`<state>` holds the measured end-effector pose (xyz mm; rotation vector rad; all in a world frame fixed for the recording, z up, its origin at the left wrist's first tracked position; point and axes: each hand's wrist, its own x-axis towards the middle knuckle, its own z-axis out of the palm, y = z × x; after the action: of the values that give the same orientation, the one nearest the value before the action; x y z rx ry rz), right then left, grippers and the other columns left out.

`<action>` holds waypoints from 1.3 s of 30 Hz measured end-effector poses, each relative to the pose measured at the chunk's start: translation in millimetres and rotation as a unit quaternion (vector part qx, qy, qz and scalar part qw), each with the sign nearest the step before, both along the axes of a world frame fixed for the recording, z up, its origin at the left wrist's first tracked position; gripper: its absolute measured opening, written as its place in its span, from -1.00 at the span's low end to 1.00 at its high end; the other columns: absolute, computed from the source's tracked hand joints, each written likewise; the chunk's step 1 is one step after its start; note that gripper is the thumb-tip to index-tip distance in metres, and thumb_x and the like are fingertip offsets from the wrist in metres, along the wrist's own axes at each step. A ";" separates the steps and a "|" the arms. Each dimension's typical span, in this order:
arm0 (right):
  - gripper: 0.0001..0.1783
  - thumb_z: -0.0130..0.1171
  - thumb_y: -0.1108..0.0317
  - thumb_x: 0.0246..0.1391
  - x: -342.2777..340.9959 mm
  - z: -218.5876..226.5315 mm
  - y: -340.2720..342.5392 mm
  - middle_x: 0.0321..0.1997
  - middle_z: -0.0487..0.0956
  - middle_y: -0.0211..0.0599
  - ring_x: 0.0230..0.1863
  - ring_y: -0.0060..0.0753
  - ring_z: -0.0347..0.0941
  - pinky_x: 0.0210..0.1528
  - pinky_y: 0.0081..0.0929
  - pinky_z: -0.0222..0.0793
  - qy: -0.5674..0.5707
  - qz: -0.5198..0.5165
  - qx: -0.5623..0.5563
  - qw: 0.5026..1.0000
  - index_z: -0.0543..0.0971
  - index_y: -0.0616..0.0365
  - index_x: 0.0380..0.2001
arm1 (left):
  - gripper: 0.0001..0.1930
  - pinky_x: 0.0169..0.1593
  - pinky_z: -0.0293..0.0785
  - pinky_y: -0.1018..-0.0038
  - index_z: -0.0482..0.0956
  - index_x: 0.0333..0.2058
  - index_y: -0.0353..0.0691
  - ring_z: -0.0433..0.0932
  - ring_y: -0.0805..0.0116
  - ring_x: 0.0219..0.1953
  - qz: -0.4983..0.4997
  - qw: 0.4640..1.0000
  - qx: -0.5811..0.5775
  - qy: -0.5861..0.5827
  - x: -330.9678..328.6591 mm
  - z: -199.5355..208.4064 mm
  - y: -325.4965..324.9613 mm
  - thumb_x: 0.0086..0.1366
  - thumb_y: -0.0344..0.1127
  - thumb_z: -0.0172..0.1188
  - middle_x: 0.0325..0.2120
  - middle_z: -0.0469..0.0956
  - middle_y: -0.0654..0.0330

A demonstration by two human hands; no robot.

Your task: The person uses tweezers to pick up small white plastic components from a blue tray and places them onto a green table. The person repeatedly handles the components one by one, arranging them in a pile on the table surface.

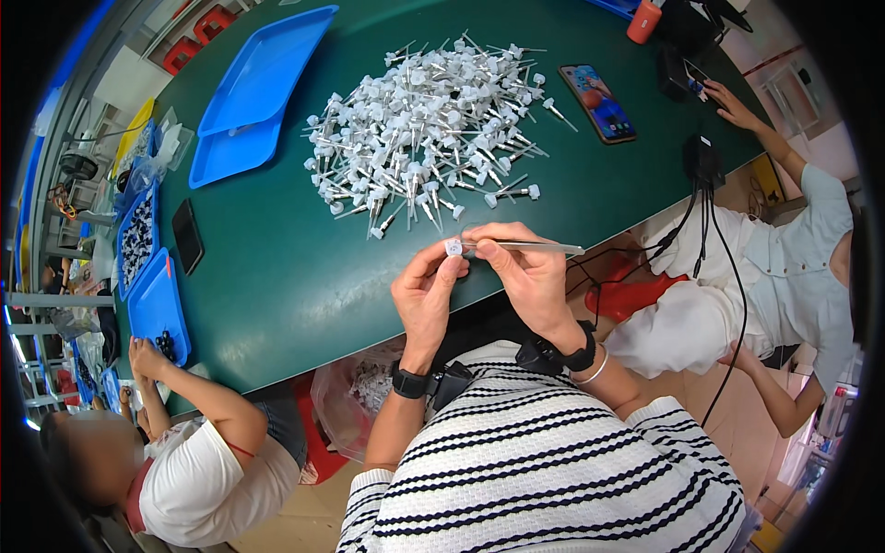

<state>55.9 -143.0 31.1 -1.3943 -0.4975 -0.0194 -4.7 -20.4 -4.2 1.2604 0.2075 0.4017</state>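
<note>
Near the front edge of the green table, my left hand (424, 297) pinches a small white plastic part (454, 248) between thumb and fingertips. Opposite it, my right hand (535, 284) is closed round slim metal tweezers (544, 246), their tip up against the white part. Whether the tip grips anything is too small to tell. Beyond both hands spreads a large heap of white plastic pieces with thin metal stems (424, 134), a few lying loose at its edge.
Blue trays (238, 155) overlap at the back left; others (159, 300) line the left side. One phone (187, 236) lies left, another (599, 103) right of the heap. Black cables (705, 198) hang at the right edge. Co-workers sit on both sides. A plastic bag (346, 401) is below the table edge.
</note>
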 end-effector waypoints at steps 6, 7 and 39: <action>-0.87 0.14 0.46 0.12 0.6 -3.5 -1.1 -0.36 0.63 -0.29 -0.42 -0.54 0.54 -0.40 -0.62 0.40 -0.020 -0.004 -0.032 0.999 0.60 0.29 -0.30 | -0.76 -0.20 0.54 0.56 0.53 -0.11 -0.40 0.57 0.45 -0.29 0.004 1.000 0.007 0.005 0.2 -1.1 -0.4 0.26 -0.45 0.16 -0.23 0.58 0.12; -0.87 0.14 0.46 0.12 0.0 -3.3 -1.1 -0.36 0.63 -0.28 -0.42 -0.53 0.54 -0.40 -0.62 0.41 -0.021 -0.010 -0.035 0.999 0.60 0.29 -0.30 | -0.76 -0.20 0.54 0.56 0.53 -0.11 -0.40 0.57 0.45 -0.30 0.004 1.000 0.010 0.007 0.3 -1.2 -0.3 0.26 -0.45 0.16 -0.23 0.58 0.12; -0.89 0.16 0.53 0.06 -0.3 -1.1 -2.4 -0.33 0.64 -0.26 -0.40 -0.43 0.57 -0.37 -0.58 0.46 -0.084 -0.028 -0.070 0.994 0.60 0.28 -0.31 | -0.76 -0.24 0.54 0.53 0.54 -0.13 -0.40 0.57 0.44 -0.35 0.008 1.000 0.005 0.013 0.1 3.3 -1.0 0.26 -0.41 0.17 -0.32 0.59 0.14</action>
<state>55.6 -145.4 29.9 -1.5513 -0.6082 -0.1517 -4.6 -21.4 -0.9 1.2744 0.2393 0.4008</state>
